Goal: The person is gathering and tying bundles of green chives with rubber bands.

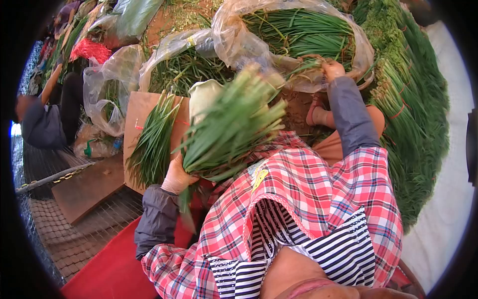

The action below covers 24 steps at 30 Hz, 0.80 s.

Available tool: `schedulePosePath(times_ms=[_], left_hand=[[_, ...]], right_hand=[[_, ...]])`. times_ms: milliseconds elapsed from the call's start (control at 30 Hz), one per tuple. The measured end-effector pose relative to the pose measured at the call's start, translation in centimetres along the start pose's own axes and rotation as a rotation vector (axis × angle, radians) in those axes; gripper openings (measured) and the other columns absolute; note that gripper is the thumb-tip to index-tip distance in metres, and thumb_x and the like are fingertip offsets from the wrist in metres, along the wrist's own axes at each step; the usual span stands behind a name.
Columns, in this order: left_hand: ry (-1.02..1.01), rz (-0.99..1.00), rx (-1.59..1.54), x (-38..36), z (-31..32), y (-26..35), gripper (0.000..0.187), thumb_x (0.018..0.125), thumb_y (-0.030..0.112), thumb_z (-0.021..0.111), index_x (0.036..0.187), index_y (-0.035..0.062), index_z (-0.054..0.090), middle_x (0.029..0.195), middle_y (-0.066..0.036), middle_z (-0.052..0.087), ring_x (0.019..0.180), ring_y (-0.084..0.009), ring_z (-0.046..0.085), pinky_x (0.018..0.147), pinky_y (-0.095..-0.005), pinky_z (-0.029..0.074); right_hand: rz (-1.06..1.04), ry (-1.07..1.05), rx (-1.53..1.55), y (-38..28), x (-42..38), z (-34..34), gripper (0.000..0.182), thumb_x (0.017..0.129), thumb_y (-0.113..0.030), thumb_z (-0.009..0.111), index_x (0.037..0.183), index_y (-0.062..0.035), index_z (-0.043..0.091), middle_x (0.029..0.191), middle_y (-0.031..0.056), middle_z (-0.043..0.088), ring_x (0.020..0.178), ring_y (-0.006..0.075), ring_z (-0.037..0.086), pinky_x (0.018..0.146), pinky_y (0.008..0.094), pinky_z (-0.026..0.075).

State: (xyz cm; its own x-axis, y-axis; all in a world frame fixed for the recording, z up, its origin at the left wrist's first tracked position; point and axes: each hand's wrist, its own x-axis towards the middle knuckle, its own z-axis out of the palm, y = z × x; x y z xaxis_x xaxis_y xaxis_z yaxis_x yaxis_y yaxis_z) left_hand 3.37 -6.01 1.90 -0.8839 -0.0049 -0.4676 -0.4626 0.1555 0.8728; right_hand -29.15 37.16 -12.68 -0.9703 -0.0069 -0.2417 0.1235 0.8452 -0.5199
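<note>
My left hand (178, 178) is closed around the leafy end of a big bunch of chives (229, 129), blurred by motion, with its pale stem ends toward the upper right. Beside it a tied bundle of chives (153, 142) lies on a brown board (134, 112). Farther up, my right hand (332, 70) is closed on a few loose chives (309, 65) at the near rim of a clear plastic bag (234, 37). Inside that bag lies a thick heap of chives (308, 32). A pale cloth-like piece (203, 97) is partly hidden behind the held bunch.
Banded bundles of chives (403, 99) are stacked along the right, beside a white sheet (448, 164). Another bag (112, 84) and red netting (92, 50) stand upper left. A co-worker (45, 117) sits at far left. A brown panel (87, 189) lies lower left.
</note>
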Motion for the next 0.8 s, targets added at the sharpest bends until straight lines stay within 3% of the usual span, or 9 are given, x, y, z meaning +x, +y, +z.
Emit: schedulePosePath(times_ms=[33, 67, 133, 300, 400, 467, 533, 600, 800], left_hand=[[-0.04, -0.009, -0.341, 0.3, -0.5, -1.5, 0.066, 0.063, 0.007, 0.074, 0.121, -0.0018, 0.044, 0.117, -0.012, 0.054, 0.108, -0.0172, 0.052, 0.089, -0.0301, 0.043], [-0.038, -0.039, 0.034, 0.4, -1.9, -2.3, 0.069, 0.062, 0.005, 0.074, 0.124, -0.001, 0.042, 0.123, -0.011, 0.05, 0.112, -0.0174, 0.048, 0.092, -0.0322, 0.041], [-0.076, -0.017, -0.117, 1.3, -2.5, -5.1, 0.073, 0.061, 0.004, 0.074, 0.126, -0.0005, 0.041, 0.124, -0.012, 0.048, 0.114, -0.0181, 0.046, 0.093, -0.0325, 0.04], [-0.129, -0.166, -0.184, 2.0, -1.0, -4.0, 0.062, 0.066, 0.005, 0.067, 0.124, 0.0004, 0.044, 0.119, -0.014, 0.051, 0.109, -0.022, 0.047, 0.089, -0.0327, 0.041], [-0.176, -0.211, -0.235, 1.7, -1.0, -4.2, 0.056, 0.068, 0.005, 0.062, 0.121, -0.0024, 0.045, 0.103, -0.017, 0.057, 0.086, -0.026, 0.056, 0.073, -0.0355, 0.048], [-0.173, -0.119, -0.423, 1.8, 0.5, -1.3, 0.055, 0.068, 0.002, 0.058, 0.12, -0.0057, 0.042, 0.086, -0.019, 0.06, 0.066, -0.0253, 0.059, 0.055, -0.0361, 0.05], [-0.182, -0.16, -0.471, 2.2, 1.0, -0.4, 0.057, 0.069, 0.005, 0.061, 0.122, -0.0053, 0.042, 0.085, -0.018, 0.062, 0.066, -0.0248, 0.06, 0.056, -0.0358, 0.05], [-0.171, -0.2, -0.43, 2.6, 1.2, 0.1, 0.064, 0.069, 0.007, 0.063, 0.125, -0.0078, 0.036, 0.084, -0.017, 0.062, 0.068, -0.0246, 0.06, 0.059, -0.0354, 0.05], [-0.234, -0.233, -0.393, 2.8, 1.3, -0.8, 0.065, 0.073, 0.005, 0.064, 0.127, -0.0073, 0.029, 0.091, -0.023, 0.06, 0.083, -0.0307, 0.061, 0.071, -0.0382, 0.052]], right_hand=[[0.045, -0.063, -0.132, 0.8, -0.3, 0.3, 0.042, 0.079, -0.041, 0.054, 0.094, -0.0019, 0.063, 0.087, 0.017, 0.062, 0.081, 0.027, 0.06, 0.071, 0.0371, 0.047], [0.086, -0.127, -0.262, 1.3, -0.7, 1.3, 0.042, 0.08, -0.04, 0.054, 0.097, -0.0028, 0.063, 0.093, 0.0188, 0.062, 0.088, 0.0289, 0.06, 0.076, 0.0383, 0.047], [-0.497, -0.728, -1.066, -0.4, -7.7, 3.7, 0.048, 0.073, -0.046, 0.059, 0.097, -0.0048, 0.064, 0.094, 0.0153, 0.064, 0.086, 0.0285, 0.061, 0.078, 0.0364, 0.048], [-0.217, -0.824, -0.843, -6.2, -13.4, 2.9, 0.049, 0.069, -0.047, 0.064, 0.096, -0.0061, 0.065, 0.091, 0.0125, 0.065, 0.083, 0.0281, 0.062, 0.077, 0.0359, 0.048], [-0.159, -0.578, -0.351, -4.9, -5.3, 1.0, 0.037, 0.072, -0.037, 0.066, 0.09, -0.0048, 0.067, 0.085, 0.0141, 0.066, 0.082, 0.0249, 0.063, 0.078, 0.0344, 0.048], [-0.246, -0.533, 0.449, -4.3, -3.7, -0.6, 0.049, 0.069, -0.015, 0.069, 0.115, -0.0061, 0.055, 0.104, 0.0087, 0.061, 0.095, 0.0182, 0.058, 0.084, 0.0305, 0.045], [-0.62, -0.372, 0.432, -8.8, -6.2, -2.5, 0.069, 0.069, -0.018, 0.073, 0.128, -0.0049, 0.041, 0.109, 0.011, 0.06, 0.099, 0.0246, 0.056, 0.087, 0.0309, 0.042], [-0.711, -0.305, 0.313, -11.6, -8.4, -1.7, 0.079, 0.068, -0.019, 0.074, 0.134, -0.0063, 0.031, 0.107, 0.0116, 0.06, 0.102, 0.0242, 0.055, 0.09, 0.0302, 0.04], [-0.112, -0.541, 0.683, -13.6, -8.1, 2.7, 0.033, 0.075, -0.015, 0.067, 0.104, -0.0021, 0.06, 0.089, 0.0094, 0.064, 0.078, 0.0183, 0.058, 0.069, 0.0302, 0.046]])
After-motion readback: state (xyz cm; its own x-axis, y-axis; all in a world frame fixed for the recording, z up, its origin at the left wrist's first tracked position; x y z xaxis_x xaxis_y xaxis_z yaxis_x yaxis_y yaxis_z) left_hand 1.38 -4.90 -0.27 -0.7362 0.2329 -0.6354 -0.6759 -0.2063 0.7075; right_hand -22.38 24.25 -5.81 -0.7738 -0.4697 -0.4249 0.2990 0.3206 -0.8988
